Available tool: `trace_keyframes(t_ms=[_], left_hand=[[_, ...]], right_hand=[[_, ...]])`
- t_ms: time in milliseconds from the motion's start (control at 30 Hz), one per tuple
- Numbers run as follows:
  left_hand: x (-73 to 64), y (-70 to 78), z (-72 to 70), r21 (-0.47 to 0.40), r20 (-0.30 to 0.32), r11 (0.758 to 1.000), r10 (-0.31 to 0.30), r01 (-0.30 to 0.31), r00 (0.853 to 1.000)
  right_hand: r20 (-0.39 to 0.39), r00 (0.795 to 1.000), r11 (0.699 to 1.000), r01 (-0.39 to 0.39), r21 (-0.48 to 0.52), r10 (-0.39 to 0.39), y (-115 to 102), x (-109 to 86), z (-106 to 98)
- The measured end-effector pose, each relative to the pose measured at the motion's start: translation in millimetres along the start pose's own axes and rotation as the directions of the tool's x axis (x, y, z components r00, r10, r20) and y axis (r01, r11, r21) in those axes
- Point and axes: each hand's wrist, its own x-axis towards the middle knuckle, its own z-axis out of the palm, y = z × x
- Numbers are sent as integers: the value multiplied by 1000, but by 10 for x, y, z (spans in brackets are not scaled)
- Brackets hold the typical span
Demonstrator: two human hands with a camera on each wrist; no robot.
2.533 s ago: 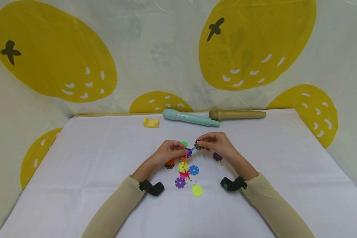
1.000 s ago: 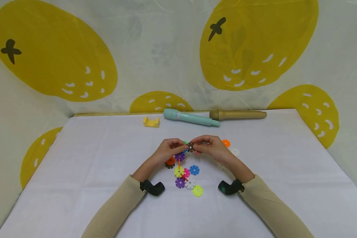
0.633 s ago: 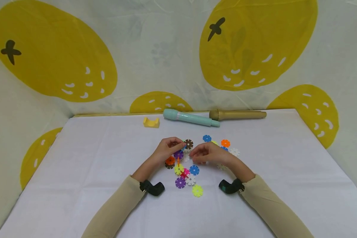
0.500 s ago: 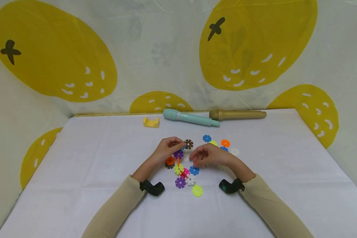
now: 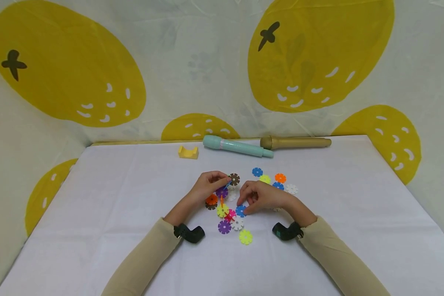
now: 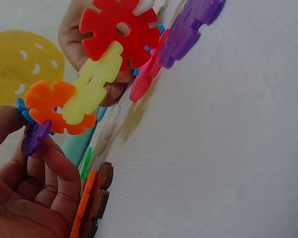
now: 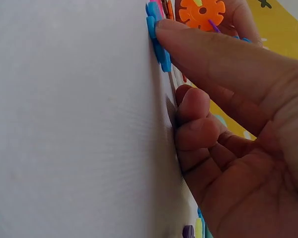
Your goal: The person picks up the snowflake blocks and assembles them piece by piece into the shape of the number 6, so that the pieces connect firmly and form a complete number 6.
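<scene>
left hand [image 5: 209, 186] is pinching a linked notched-disc chain [image 6: 92, 84] — right hand [image 5: 263, 195] is pinching a blue disc [image 5: 240, 211] — loose discs [image 5: 246, 237] are remaining

Chain [image 6: 92, 87]: notched discs slotted crosswise, brown at 1 o'clock to red at 6, upper end pinched by left hand [image 5: 209, 184].
Blue disc [image 5: 240, 211]: notched, single, near the chain's 4 o'clock, rim pinched by right hand [image 5: 260, 195].

Pale backdrop [image 5: 200, 41], large yellow fruit shapes [image 5: 66, 70]; white cloth [image 5: 355, 205] over table.
</scene>
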Motion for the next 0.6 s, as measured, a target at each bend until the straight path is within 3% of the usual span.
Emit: trace_keyframes(t_ms=[300,600], left_hand=[[0,9,2,-10,0,1000,-12,12,1000],[22,19,-2,3,35,1000,-2,2,999]], right_hand=[[12,999,999,40,-3,-40,1,-15,14],[22,999,999,25,-36,-24,-3,-10,-2]])
